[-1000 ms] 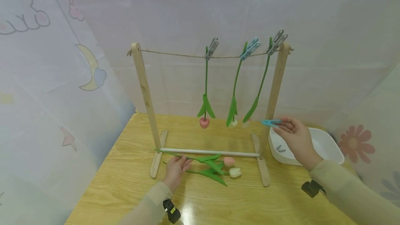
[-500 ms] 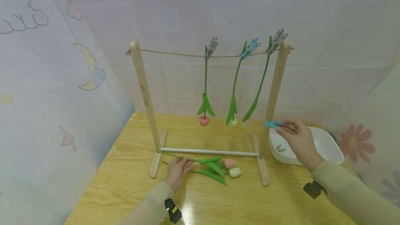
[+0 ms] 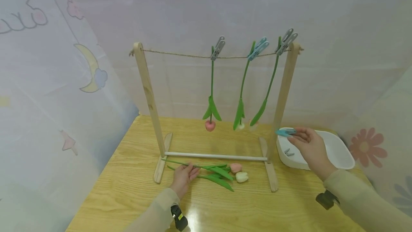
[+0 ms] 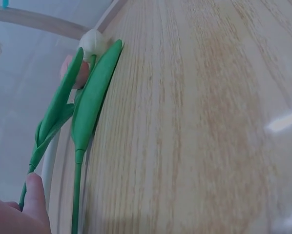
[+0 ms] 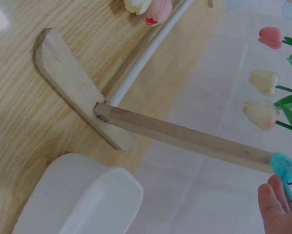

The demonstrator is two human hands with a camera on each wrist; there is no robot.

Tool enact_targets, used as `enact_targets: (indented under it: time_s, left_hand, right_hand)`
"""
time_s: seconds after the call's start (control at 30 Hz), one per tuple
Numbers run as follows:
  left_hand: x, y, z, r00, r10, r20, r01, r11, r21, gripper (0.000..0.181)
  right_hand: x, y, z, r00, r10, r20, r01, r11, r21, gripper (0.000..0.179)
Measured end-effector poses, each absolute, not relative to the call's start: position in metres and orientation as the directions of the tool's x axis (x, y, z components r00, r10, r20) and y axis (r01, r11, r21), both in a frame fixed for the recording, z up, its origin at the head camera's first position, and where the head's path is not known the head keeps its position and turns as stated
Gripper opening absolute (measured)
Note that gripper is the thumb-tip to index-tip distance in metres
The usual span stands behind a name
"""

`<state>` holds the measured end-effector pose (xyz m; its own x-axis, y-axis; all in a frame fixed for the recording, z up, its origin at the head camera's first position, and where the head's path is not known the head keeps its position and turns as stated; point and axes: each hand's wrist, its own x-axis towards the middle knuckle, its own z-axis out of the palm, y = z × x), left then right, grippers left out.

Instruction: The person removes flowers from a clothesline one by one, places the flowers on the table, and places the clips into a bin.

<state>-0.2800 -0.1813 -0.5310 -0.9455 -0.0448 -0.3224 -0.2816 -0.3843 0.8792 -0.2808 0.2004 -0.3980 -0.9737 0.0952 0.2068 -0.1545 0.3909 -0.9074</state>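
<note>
My left hand (image 3: 184, 178) pinches the green stem of a pink tulip (image 3: 236, 168) low over the table, in front of the rack's bar. Beside it a white tulip (image 3: 242, 177) lies on the wood; in the left wrist view its broad leaf (image 4: 93, 97) is near the held stem. At the right post, my right hand (image 3: 310, 149) pinches a blue clothespin (image 3: 285, 132) between thumb and fingers, close to the tub. Three tulips hang heads down from the twine (image 3: 180, 54), held by a grey clothespin (image 3: 217, 48), a blue one and grey at the right end.
The wooden rack has a left post (image 3: 148, 97), a right post (image 3: 284, 88) and a white lower bar (image 3: 215, 156). A white tub (image 3: 346, 158) at the right contains a small grey clothespin (image 3: 289, 152). A printed cloth (image 3: 180, 10) hangs behind the table.
My right hand has shifted slightly right and down with the blue clothespin. My left hand has moved slightly right, still pinching the pink tulip's stem.
</note>
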Motion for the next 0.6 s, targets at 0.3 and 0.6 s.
enact_targets:
  time_s: [0.3,0.6]
  left_hand:
    - [-0.277,-0.184,-0.535,-0.949,-0.01,-0.316,-0.294,-0.341,0.893,0.036]
    - [-0.275,-0.186,-0.536,-0.942,0.024,-0.335,-0.325,-0.322,0.889,0.046]
  right_hand:
    - [-0.279,0.208,-0.405,-0.97,0.085,0.226,-0.177,0.387,-0.905,0.044]
    - [-0.282,0.218,-0.414,-0.975,0.091,0.202,-0.147,0.416,-0.897,0.046]
